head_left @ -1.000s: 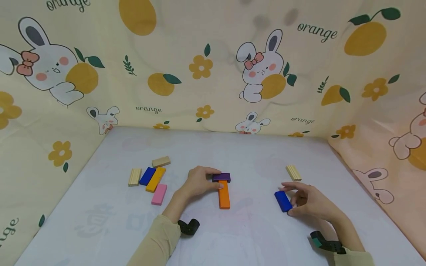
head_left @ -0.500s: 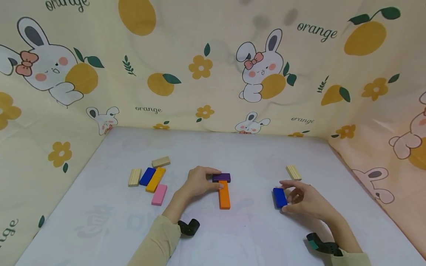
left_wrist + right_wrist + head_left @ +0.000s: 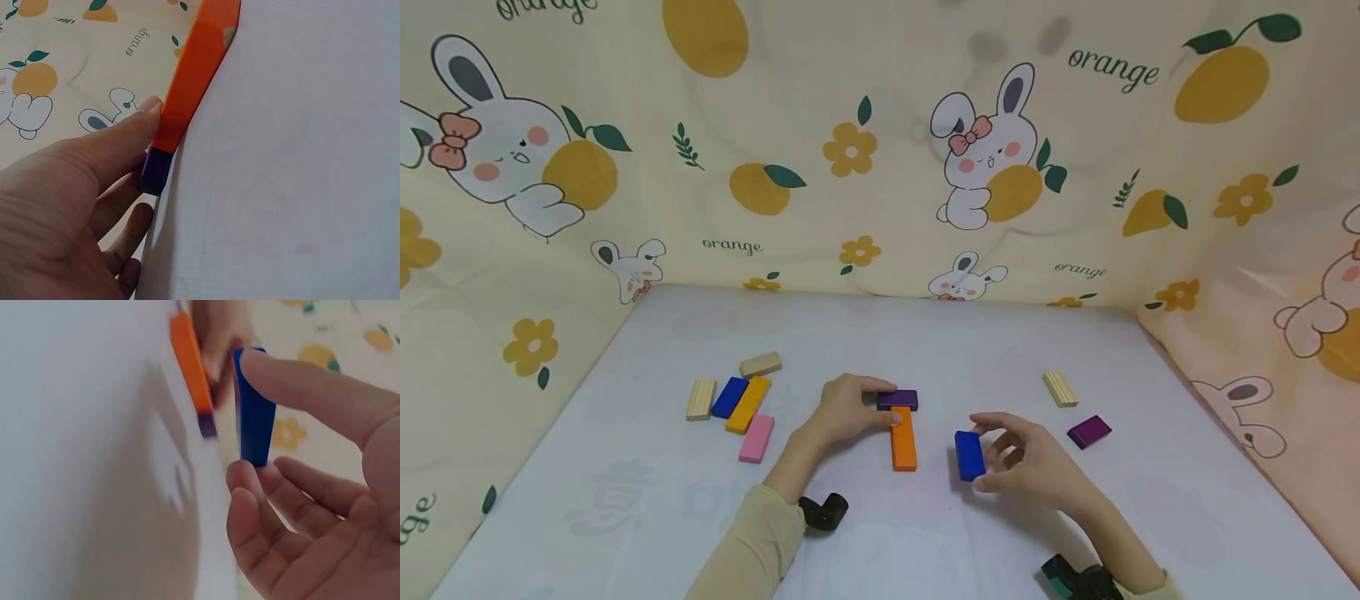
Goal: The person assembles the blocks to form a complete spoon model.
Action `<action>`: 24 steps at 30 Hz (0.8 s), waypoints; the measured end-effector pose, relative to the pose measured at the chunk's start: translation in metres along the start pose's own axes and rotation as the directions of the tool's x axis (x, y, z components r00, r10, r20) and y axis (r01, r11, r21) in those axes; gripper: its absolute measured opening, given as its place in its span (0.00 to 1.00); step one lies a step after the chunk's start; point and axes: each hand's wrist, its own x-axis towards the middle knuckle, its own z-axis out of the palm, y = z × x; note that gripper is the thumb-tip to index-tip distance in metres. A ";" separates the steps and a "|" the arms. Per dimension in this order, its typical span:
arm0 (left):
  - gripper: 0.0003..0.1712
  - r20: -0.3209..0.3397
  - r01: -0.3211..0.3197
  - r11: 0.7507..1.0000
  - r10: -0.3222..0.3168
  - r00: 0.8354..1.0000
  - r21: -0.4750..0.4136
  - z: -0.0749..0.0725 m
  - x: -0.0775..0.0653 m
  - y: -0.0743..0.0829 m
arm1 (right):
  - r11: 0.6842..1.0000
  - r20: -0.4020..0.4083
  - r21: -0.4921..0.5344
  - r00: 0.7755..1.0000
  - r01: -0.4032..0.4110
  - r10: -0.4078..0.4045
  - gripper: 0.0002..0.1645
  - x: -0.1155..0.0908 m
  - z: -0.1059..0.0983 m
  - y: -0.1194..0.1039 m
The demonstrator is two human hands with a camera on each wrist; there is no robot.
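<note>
My left hand (image 3: 844, 408) steadies two wooden blocks laid in a T at mid-table, thumb on the orange block (image 3: 904, 448) and index finger behind the purple block (image 3: 901, 401). In the left wrist view the thumb lies against the side of the orange block near where it meets the purple one; the other fingers are partly hidden behind. To the right of that pair, my right hand (image 3: 1033, 462) pinches a blue block (image 3: 969, 456) by its two ends between thumb and fingertips. The right wrist view shows this block (image 3: 255, 415) gripped end to end, the orange block beyond it.
At the left lie a pink block (image 3: 756, 438), a yellow block (image 3: 748, 405), another blue block (image 3: 730, 397), a ridged plain block (image 3: 701, 400) and a smooth plain block (image 3: 761, 364). On the right are a ridged plain block (image 3: 1060, 389) and a dark purple block (image 3: 1089, 432).
My right hand has picked up the blue block and carried it left toward the T, uncovering the dark purple block at the right. My left hand has stayed in place.
</note>
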 end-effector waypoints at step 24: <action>0.27 -0.004 0.021 1.000 -0.021 1.000 -0.009 0.001 0.001 -0.002 | 0.996 0.243 0.032 0.966 0.078 -0.083 0.46 -0.004 0.044 -0.027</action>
